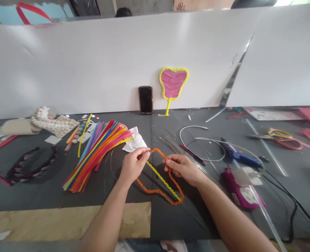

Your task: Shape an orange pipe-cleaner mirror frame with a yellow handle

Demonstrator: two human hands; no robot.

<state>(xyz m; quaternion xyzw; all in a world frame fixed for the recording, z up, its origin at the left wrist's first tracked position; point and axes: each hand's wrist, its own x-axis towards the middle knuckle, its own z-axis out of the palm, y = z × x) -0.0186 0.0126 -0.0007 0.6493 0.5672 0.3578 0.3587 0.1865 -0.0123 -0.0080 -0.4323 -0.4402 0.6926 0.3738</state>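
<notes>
"What is recorded for the left hand (pixel 135 166)?"

"Bare skin is noted at the fingers, the knuckles and the wrist."

"And the right hand (pixel 182 168)?"

"The same is entered: bare, with fingers and wrist exposed. Nail detail is too small to be read."

"How are the arms described?"

"The left forearm (pixel 106 215) is seen uncovered — narrow at the wrist, broader toward the lower edge of the view. The right forearm (pixel 228 210) is likewise uncovered, with the same tapered outline."

"Clothing?"

"Dark blue cloth (pixel 146 246) is glimpsed at the bottom, with pale patches (pixel 173 245) alongside — the garment is too blurred to be identified."
</notes>
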